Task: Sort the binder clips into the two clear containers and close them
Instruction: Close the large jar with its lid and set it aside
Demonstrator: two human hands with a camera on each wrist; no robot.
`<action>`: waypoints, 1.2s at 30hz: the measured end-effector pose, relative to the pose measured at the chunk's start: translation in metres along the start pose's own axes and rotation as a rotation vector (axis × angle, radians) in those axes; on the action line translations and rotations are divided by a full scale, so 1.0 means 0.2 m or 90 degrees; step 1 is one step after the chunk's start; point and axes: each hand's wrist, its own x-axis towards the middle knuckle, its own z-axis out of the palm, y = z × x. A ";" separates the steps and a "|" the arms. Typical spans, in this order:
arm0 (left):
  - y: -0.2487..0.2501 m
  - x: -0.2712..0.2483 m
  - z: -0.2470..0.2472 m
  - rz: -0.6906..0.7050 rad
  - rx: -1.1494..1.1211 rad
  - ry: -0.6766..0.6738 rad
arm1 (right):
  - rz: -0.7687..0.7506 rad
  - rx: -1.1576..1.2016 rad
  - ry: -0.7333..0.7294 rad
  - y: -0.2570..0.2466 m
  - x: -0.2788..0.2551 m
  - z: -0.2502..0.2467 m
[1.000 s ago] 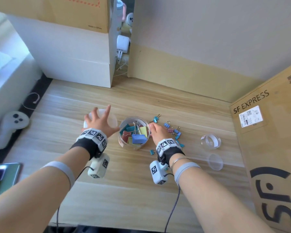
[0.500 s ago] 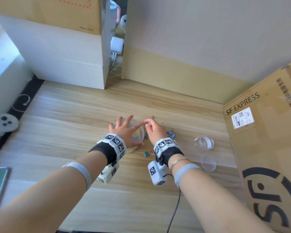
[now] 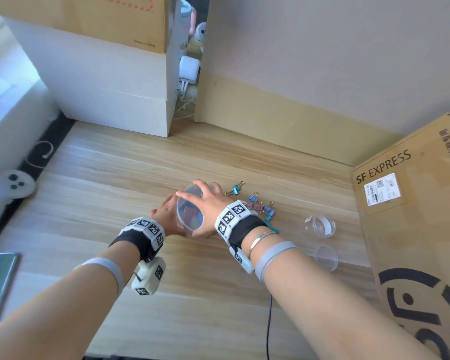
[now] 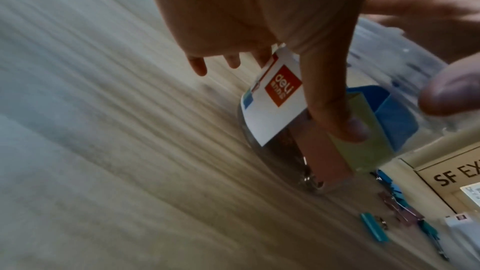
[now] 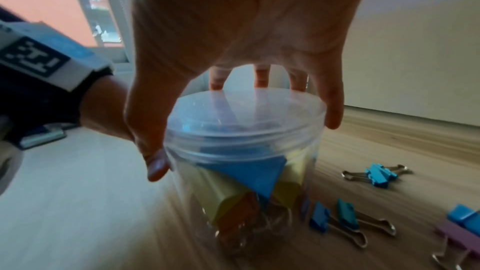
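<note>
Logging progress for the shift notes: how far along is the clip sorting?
Done: large clips sit in the big container, lid on top. In hand: the right hand grips that lid while the left hand steadies the container. Left: small clips on the desk; the small container and its lid lie apart.

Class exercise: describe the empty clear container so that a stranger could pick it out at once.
Start at the SF EXPRESS cardboard box on the desk's right side. Just left of it stands a small clear container, open. Unlike the larger jar between the hands, it holds no clips, and its loose lid lies beside it.
</note>
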 end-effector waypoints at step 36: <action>0.04 0.00 0.00 0.098 -0.313 0.059 | 0.213 0.413 0.192 0.12 -0.08 0.07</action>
